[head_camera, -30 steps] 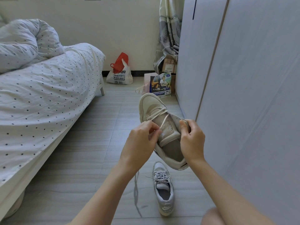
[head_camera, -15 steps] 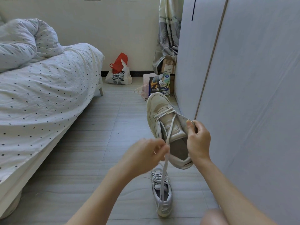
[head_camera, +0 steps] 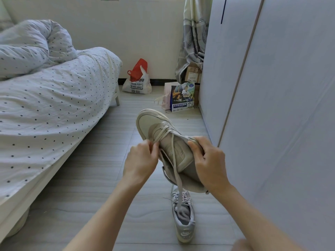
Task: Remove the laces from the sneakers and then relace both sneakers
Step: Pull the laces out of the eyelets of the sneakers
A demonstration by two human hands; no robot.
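Observation:
A beige sneaker (head_camera: 154,124) is held in the air, toe pointing away from me. My right hand (head_camera: 208,163) grips its right side by the collar, thumb on the upper edge. My left hand (head_camera: 141,160) pinches the cream lace (head_camera: 175,160) at the left eyelets. A loose end of that lace hangs down across the tongue toward the floor. Only the lowest eyelets near the toe are laced. The second sneaker (head_camera: 183,218), grey-white and laced, lies on the floor below, heel toward me.
A bed with a dotted duvet (head_camera: 47,98) fills the left. A tall grey wardrobe (head_camera: 272,87) stands close on the right. A white bag with a red one inside (head_camera: 137,80), a printed bag (head_camera: 182,96) and cardboard boxes (head_camera: 193,74) sit by the far wall.
My left hand, which had pulled a lace end down and toward me, has moved back up to the sneaker's left eyelets. The sneaker shifted slightly left; the lace end now hangs free.

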